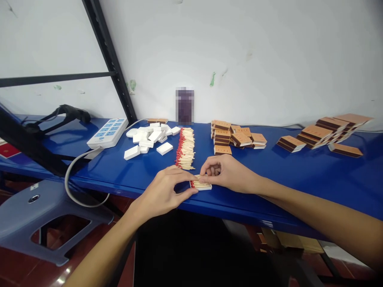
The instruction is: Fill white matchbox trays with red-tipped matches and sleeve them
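Blue bench [299, 171], seen from the head camera I am watching through, runs along a white wall. Near its front edge lies a small matchbox tray [201, 185], filled with matches, their red heads showing at its left end. Its long axis runs left to right, along the bench edge.

Both hands meet on it. The left hand [166, 191] comes in from the left, and its fingertips press the tray's left end. The right hand [227, 173] comes in from the right and curls over the tray's top and right end. The two hands close on the tray from opposite ends and almost touch each other. Neither is nearer: the tray sits directly between them.

Just behind the tray, a long row of loose matches [185, 148] runs away toward the wall. Left of that row is a heap of white empty trays [149, 137], then a power strip [107, 132]. Right of it stand stacks of brown sleeves [236, 137], with more stacks [326, 133] well apart at far right.
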### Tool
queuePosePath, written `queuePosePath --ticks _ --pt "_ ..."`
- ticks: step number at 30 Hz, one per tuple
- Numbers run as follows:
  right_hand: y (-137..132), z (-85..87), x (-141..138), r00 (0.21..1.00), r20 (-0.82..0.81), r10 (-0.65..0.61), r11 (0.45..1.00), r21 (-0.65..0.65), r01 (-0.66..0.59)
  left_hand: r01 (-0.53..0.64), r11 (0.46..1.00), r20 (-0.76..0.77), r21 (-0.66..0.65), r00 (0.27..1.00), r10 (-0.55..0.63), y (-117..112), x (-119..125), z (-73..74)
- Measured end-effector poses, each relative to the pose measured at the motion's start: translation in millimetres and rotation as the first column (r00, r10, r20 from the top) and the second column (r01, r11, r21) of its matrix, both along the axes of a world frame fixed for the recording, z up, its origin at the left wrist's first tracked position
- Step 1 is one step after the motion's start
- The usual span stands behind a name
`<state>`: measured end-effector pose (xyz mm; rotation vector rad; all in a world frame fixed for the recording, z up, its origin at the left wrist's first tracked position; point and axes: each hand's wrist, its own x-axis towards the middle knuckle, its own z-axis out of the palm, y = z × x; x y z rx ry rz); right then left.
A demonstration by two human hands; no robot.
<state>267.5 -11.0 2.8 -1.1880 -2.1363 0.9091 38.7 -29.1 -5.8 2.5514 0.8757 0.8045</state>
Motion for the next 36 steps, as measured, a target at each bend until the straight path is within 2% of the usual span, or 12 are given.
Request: queuePosePath --ticks 3,12,20,23,28,36 --pt "1 -0.8 2 0.998 -0.054 0.036 0.998 -0.052 -0.039 0.005 1.000 -0.015 0.014 1.000 -0.005 0 1 0.6" --pt "2 -1.1 4 0.994 -0.078 0.079 0.995 -0.050 -0.083 0.012 0.996 -0.086 0.085 0.996 -0.005 0 0 -2.7" --pt "-3 1.7 -1 0.997 0.023 0.079 0.997 -0.013 -0.079 0.007 0.995 -0.147 0.097 0.989 0.007 0 0 -0.7" --pt "-5 1.3 -1 0.994 0.071 0.088 0.994 0.052 -0.092 0.013 0.995 -0.168 0.097 0.986 0.004 -2 1 1.2" --pt "-9 -2.6 -2 0.973 0.221 0.060 0.953 0.276 -0.121 0.000 0.994 -0.173 0.110 0.985 0.019 -3 2 -1.3" --pt "-13 -5.5 -1 0.969 0.243 0.052 0.927 0.349 -0.137 -0.075 0.982 -0.117 0.173 0.989 0.096 -1 3 -6.2"
